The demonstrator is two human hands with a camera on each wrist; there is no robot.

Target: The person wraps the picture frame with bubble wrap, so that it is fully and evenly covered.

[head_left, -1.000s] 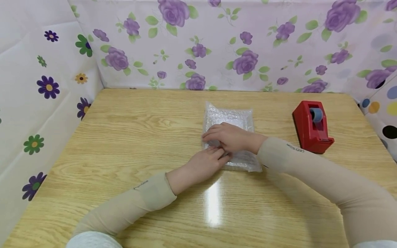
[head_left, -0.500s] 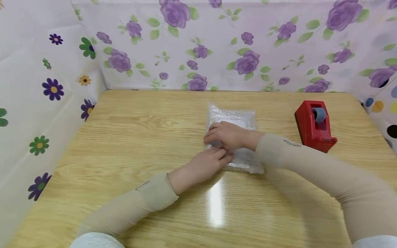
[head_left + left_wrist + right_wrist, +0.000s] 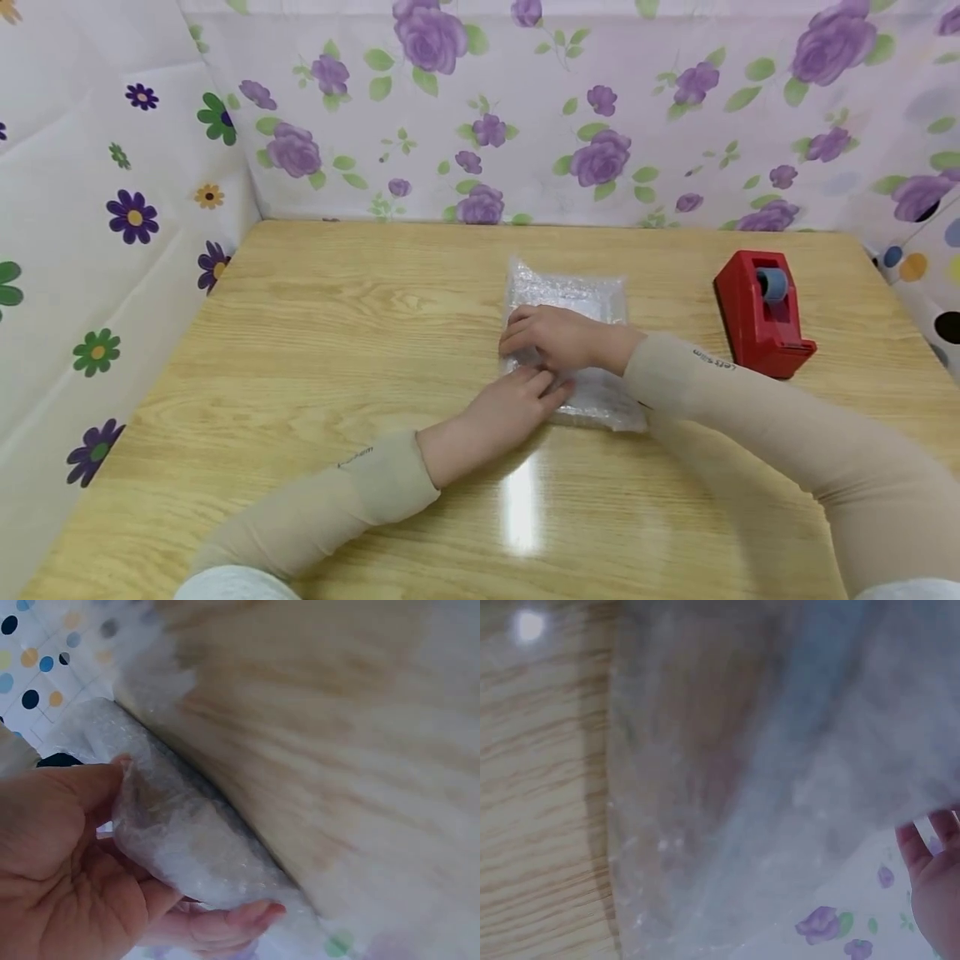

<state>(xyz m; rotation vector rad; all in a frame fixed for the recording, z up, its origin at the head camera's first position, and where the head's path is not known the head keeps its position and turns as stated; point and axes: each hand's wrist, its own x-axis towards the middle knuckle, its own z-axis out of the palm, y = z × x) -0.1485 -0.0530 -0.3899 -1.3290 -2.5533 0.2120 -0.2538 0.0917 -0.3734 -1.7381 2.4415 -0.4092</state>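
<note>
A flat package in clear bubble wrap [image 3: 596,404] lies on the table, in the middle of the head view. At its near left edge my left hand [image 3: 498,412] grips the wrap; in the left wrist view the thumb and fingers [image 3: 251,915] lie round the wrapped edge. My right hand [image 3: 558,337] reaches across the top, its fingers curled over the left side and its thumb close to the left fingertips. A bluish strip [image 3: 817,682] runs along the wrap in the right wrist view, where two fingertips meet the wrap's edge. The wrap under both palms is hidden.
A red tape dispenser [image 3: 765,325] with a blue roll [image 3: 772,285] stands right of the package, beyond the right forearm. The wood-grain table [image 3: 337,333] ends at a flowered backdrop [image 3: 525,108] behind and patterned sheets at both sides.
The head view has shifted slightly, so everything sits a little lower and farther right. Both hands keep nearly the same place on the package.
</note>
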